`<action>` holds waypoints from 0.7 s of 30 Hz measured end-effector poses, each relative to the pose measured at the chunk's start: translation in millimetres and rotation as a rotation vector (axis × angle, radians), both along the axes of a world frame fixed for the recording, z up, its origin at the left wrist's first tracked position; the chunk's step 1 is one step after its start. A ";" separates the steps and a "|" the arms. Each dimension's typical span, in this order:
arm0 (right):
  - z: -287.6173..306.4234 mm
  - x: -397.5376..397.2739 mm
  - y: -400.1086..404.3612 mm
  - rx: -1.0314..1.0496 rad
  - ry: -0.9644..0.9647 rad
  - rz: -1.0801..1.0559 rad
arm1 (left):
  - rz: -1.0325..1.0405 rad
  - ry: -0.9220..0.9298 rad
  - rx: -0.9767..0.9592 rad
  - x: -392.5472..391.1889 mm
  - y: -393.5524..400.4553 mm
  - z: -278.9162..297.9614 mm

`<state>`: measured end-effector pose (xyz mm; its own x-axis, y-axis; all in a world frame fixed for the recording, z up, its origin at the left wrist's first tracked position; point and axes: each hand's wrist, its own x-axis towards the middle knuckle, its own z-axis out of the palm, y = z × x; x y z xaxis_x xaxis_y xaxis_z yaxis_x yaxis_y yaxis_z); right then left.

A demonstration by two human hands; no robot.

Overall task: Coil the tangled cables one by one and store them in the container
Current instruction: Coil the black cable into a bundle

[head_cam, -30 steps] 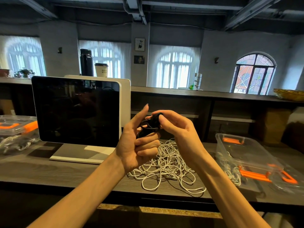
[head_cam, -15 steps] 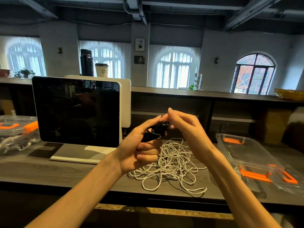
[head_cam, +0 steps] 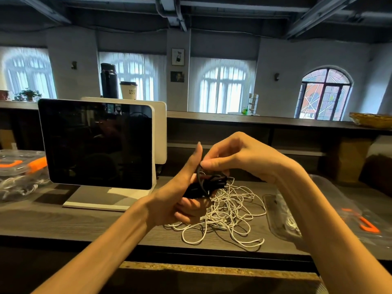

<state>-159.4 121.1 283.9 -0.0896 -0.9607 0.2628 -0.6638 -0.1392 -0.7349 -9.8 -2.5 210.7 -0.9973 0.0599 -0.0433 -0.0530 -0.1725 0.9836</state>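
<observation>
The left hand [head_cam: 180, 198] gripped a bundled black cable [head_cam: 206, 184], fingers curled beneath it and thumb raised straight, presumably to keep the finished loops from springing apart. The right hand [head_cam: 237, 158] pinched a free strand of the same cable at the top of the bundle between thumb and fingertips, apparently to wind the tail round the coil and lock it. Both hands were raised above the desk [head_cam: 84, 221], forearms converging, the right wrist bent downward. Directly below lay the tangled white cables [head_cam: 229, 211]. The clear container [head_cam: 280, 217] stood to the right, partly hidden by the right forearm.
</observation>
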 end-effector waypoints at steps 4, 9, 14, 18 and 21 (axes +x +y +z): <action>-20.5 2.9 -18.5 -0.020 -0.120 -0.082 | -0.038 0.131 -0.118 1.0 0.3 4.0; -39.9 -8.1 -21.0 -0.230 -0.018 -0.170 | 0.207 0.163 0.080 2.3 -6.2 7.5; -59.0 -3.5 -24.4 -0.431 0.436 -0.352 | 0.355 0.220 0.355 2.1 -17.0 4.6; -60.4 3.3 -27.2 -0.475 0.571 -0.357 | 0.364 0.205 0.287 2.2 -16.9 0.3; -62.6 5.3 -29.1 -0.488 0.535 -0.354 | 0.392 0.139 0.181 -1.0 -16.2 0.3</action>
